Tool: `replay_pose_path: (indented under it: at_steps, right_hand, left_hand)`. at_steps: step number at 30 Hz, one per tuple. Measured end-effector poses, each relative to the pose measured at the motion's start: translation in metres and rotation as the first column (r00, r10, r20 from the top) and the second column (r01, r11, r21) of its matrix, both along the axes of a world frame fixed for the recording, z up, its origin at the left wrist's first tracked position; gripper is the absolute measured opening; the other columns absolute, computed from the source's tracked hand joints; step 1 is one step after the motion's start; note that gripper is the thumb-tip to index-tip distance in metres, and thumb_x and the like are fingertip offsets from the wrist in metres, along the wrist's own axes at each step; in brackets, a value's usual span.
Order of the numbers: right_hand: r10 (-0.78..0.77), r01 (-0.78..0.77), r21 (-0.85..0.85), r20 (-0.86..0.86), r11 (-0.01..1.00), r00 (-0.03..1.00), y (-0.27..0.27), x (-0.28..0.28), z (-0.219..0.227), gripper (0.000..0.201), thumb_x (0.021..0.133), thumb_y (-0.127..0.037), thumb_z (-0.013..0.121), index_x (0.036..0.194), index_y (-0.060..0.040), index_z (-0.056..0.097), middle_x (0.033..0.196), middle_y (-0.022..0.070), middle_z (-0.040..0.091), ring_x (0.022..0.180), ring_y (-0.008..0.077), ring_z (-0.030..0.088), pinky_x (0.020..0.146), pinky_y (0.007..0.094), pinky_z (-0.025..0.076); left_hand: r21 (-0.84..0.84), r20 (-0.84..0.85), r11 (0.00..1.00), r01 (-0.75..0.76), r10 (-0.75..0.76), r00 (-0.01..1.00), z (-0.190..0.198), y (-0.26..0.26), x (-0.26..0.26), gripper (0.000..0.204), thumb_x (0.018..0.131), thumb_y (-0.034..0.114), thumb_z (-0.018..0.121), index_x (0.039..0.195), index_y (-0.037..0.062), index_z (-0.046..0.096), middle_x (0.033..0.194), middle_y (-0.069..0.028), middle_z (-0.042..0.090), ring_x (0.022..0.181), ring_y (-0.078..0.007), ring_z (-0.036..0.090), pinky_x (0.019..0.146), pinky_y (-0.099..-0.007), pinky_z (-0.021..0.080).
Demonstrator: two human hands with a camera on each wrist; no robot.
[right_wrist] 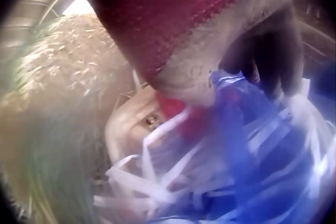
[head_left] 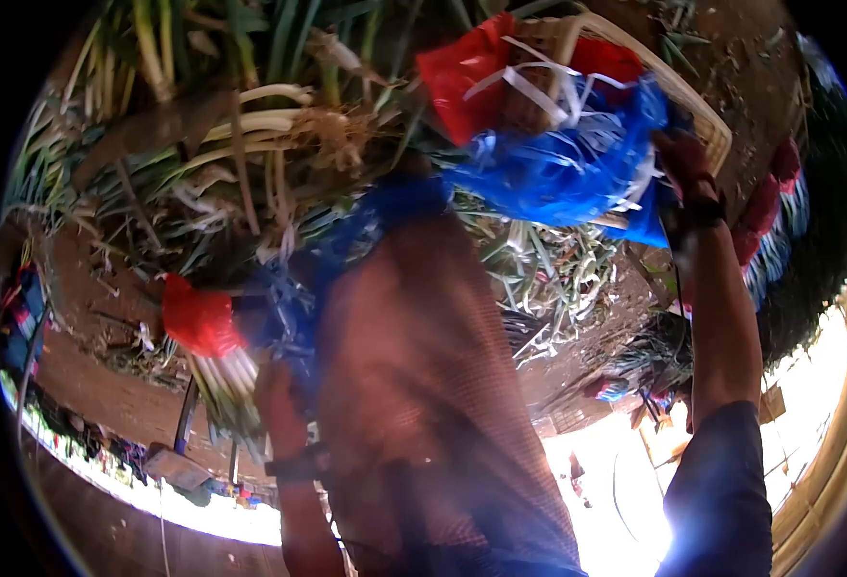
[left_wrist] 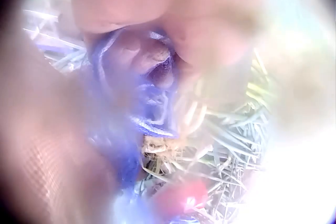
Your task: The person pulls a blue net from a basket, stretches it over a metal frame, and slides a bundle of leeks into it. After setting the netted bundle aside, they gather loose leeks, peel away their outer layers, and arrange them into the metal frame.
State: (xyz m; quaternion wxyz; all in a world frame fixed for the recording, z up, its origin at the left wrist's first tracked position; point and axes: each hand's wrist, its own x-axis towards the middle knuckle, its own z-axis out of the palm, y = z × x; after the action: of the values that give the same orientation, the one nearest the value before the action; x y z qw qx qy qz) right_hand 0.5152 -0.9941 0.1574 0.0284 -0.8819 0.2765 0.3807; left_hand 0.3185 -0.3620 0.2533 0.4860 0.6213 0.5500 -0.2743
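Note:
My right hand [head_left: 685,162], in a dark red glove with a pale worn edge, grips blue plastic [right_wrist: 252,129] at the wicker basket [head_left: 714,123]. White strips [right_wrist: 168,182] lie across that plastic. My left hand [head_left: 281,396] is low at the left and blurred. Its fingers [left_wrist: 121,8] curl round blue netted plastic [left_wrist: 152,106] with white edging. Beside this hand are leeks or large green onions [head_left: 226,380] with a red plastic wrap [head_left: 199,315] round them.
A heap of leeks or large onions [head_left: 269,125] with roots and loose leaves covers the ground ahead. Red plastic [head_left: 467,77] hangs over the basket's left side. Trimmed leaves [head_left: 558,274] lie below the basket, and bundled greens with red wraps [head_left: 765,207] stand at right.

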Motion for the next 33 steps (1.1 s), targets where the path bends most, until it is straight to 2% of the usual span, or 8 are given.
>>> replay_pose_path:
  at_steps: [4,6,8,10,15,18,24,33]
  right_hand:
    - [-0.024,-0.093,0.186,0.545,0.978,0.838,0.061,0.006,0.027,0.031,0.098,-0.024,0.063,0.119,-0.0022,0.068,0.102,0.0074,0.073,0.090,0.0166,0.069,0.079,0.0339,0.054]
    - [0.068,-0.413,0.486,0.582,0.770,0.811,0.142,0.005,0.055,0.031,0.099,-0.016,0.061,0.127,-0.0043,0.065,0.112,0.0073,0.072,0.092,0.0162,0.070,0.082,0.0296,0.055]
    - [-0.078,-0.219,0.823,0.302,0.524,0.950,0.255,0.005,0.087,0.037,0.095,-0.007,0.065,0.132,-0.0059,0.062,0.120,0.0067,0.069,0.096,0.0151,0.069,0.086,0.0287,0.056]
    - [0.011,-0.431,0.874,0.440,0.223,0.898,0.337,-0.018,0.084,0.065,0.074,-0.002,0.080,0.135,-0.0080,0.059,0.123,0.0114,0.067,0.109,0.0241,0.067,0.095,0.0377,0.054]
    - [0.291,-0.680,0.726,0.676,-0.105,0.677,0.480,-0.070,0.085,0.033,0.078,-0.013,0.072,0.111,-0.0128,0.069,0.108,0.0095,0.068,0.108,0.0281,0.064,0.097,0.0445,0.048]
    - [0.762,-0.544,0.834,0.411,-0.093,0.500,0.510,-0.087,0.081,0.023,0.079,-0.019,0.071,0.102,-0.0157,0.071,0.104,0.0073,0.069,0.105,0.0272,0.064,0.096,0.0440,0.046]
    - [0.799,-0.690,0.692,0.285,0.211,0.530,0.529,-0.096,0.074,0.030,0.081,-0.031,0.073,0.106,-0.0153,0.071,0.106,0.0090,0.069,0.103,0.0298,0.065,0.096,0.0443,0.049]
    - [0.656,-0.452,0.844,0.169,0.290,0.736,0.587,-0.116,0.082,0.046,0.084,-0.032,0.074,0.122,-0.0077,0.065,0.106,0.0149,0.070,0.100,0.0359,0.067,0.085,0.0443,0.055]
  left_hand:
    - [-0.005,0.116,0.991,0.132,-0.130,0.985,0.009,-0.011,0.008,0.021,0.099,0.027,0.065,0.103,0.0070,0.066,0.070,0.0097,0.049,0.055,0.0003,0.039,0.046,-0.0194,0.026]
    - [0.040,0.161,0.996,0.076,-0.081,0.984,0.009,-0.016,0.003,0.019,0.097,0.024,0.068,0.103,0.0060,0.067,0.070,0.0097,0.051,0.055,0.0004,0.039,0.047,-0.0189,0.026]
    - [0.017,0.195,0.994,0.105,-0.106,0.975,0.007,-0.016,0.000,0.016,0.094,0.016,0.072,0.104,0.0038,0.068,0.073,0.0081,0.055,0.059,0.0001,0.042,0.051,-0.0187,0.030]
    - [0.036,0.177,0.987,0.154,-0.158,0.972,0.009,-0.016,-0.003,0.014,0.092,0.013,0.073,0.102,0.0029,0.070,0.075,0.0070,0.058,0.062,-0.0003,0.046,0.054,-0.0191,0.034]
    - [0.077,0.421,0.822,0.564,-0.539,0.729,0.031,0.012,-0.007,0.016,0.086,0.005,0.077,0.101,0.0022,0.076,0.083,0.0026,0.069,0.076,-0.0039,0.058,0.066,-0.0229,0.048]
    - [-0.110,0.411,0.897,0.429,-0.352,0.841,0.040,0.039,-0.015,0.021,0.086,0.006,0.078,0.107,0.0017,0.076,0.086,-0.0005,0.072,0.080,-0.0050,0.060,0.070,-0.0231,0.050]
    - [0.121,0.280,0.976,0.183,-0.211,0.937,0.052,0.095,-0.034,0.022,0.086,0.008,0.080,0.106,0.0001,0.075,0.087,-0.0015,0.074,0.080,-0.0053,0.061,0.072,-0.0224,0.050]
    - [0.215,0.415,0.956,0.200,-0.275,0.868,0.044,0.142,-0.081,0.021,0.085,0.005,0.079,0.105,0.0013,0.075,0.090,-0.0082,0.076,0.082,-0.0114,0.069,0.073,-0.0257,0.053]
